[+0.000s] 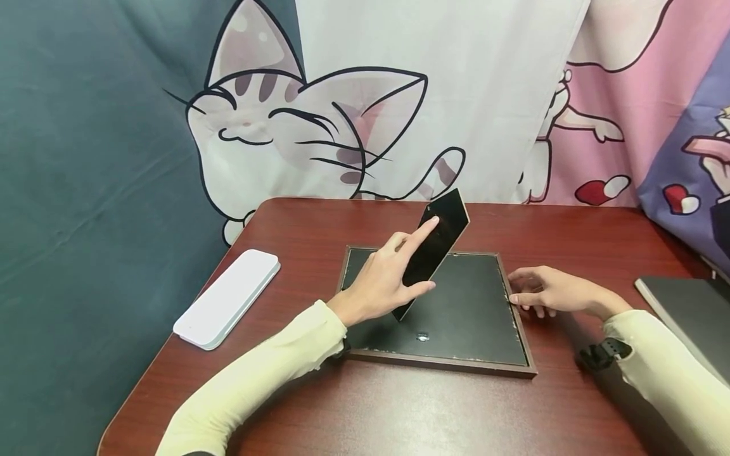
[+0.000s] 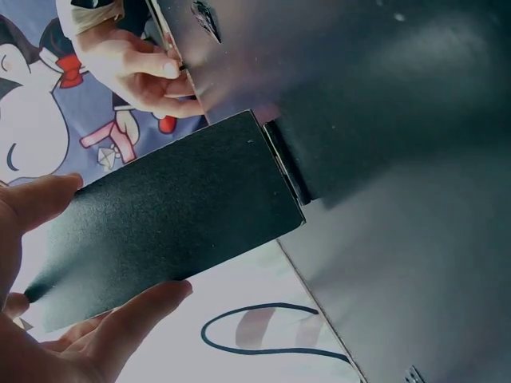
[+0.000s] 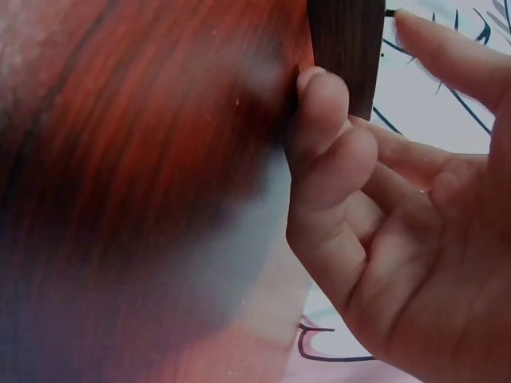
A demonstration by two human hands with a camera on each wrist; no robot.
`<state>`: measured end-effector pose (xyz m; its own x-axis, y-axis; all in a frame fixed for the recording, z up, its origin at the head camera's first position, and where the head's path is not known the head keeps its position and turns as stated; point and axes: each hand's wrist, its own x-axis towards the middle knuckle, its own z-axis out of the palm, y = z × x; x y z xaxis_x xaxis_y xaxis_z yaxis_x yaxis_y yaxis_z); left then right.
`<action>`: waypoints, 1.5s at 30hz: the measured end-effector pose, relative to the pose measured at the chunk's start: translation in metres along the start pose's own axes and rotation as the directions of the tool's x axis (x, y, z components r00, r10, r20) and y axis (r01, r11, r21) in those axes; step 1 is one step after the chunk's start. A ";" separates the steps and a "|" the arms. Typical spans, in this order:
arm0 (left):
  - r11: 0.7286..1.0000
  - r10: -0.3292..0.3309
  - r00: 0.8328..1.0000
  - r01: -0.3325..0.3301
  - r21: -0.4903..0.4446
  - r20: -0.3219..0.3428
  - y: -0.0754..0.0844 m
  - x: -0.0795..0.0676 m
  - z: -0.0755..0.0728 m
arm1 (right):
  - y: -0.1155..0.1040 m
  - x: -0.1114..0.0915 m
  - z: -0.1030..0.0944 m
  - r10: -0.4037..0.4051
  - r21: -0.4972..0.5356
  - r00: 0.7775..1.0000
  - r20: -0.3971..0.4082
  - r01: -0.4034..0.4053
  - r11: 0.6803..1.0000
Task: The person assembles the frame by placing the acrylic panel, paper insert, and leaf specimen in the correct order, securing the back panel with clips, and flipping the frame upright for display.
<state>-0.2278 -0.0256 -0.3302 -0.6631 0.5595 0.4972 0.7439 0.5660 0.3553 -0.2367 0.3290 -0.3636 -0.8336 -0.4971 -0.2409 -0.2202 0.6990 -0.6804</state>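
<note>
On the counter (image 1: 388, 411), a picture frame (image 1: 479, 316) lies back up before me, a small metal hook (image 1: 422, 337) by its near edge. Its stand (image 1: 439, 247) tilts up off the backing, long axis slanting to a free end that points up, away and to my right. My left hand (image 1: 384, 278) has fingers and thumb parted by the stand's width, gripping its long edges; my right hand (image 1: 550, 291), fingers curled, pinches the frame's right edge. Beyond hangs a cat-printed curtain (image 1: 485, 95).

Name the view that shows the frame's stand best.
Left wrist: the stand shows large, its hinge included. The head view shows it smaller, partly behind the left hand; the right wrist view shows none.
</note>
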 end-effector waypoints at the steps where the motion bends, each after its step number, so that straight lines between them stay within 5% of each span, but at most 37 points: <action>1: 1.000 0.004 1.000 -0.004 -0.003 0.002 0.000 0.001 0.001 | 0.001 -0.001 0.000 0.003 0.014 1.000 0.002 -0.003 1.000; 24: 0.998 -0.033 0.999 0.032 -0.053 -0.022 -0.004 0.000 0.001 | -0.019 0.032 -0.015 0.229 -0.006 0.973 0.019 -0.229 0.973; 45: 0.997 -0.033 0.999 0.030 -0.076 -0.042 -0.005 -0.005 0.000 | -0.043 0.039 -0.010 0.326 -0.254 0.942 -0.074 -0.334 0.908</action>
<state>-0.2285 -0.0311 -0.3347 -0.6837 0.5146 0.5174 0.7276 0.5351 0.4291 -0.2650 0.2846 -0.3369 -0.8950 -0.2021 -0.3977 -0.0498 0.9312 -0.3611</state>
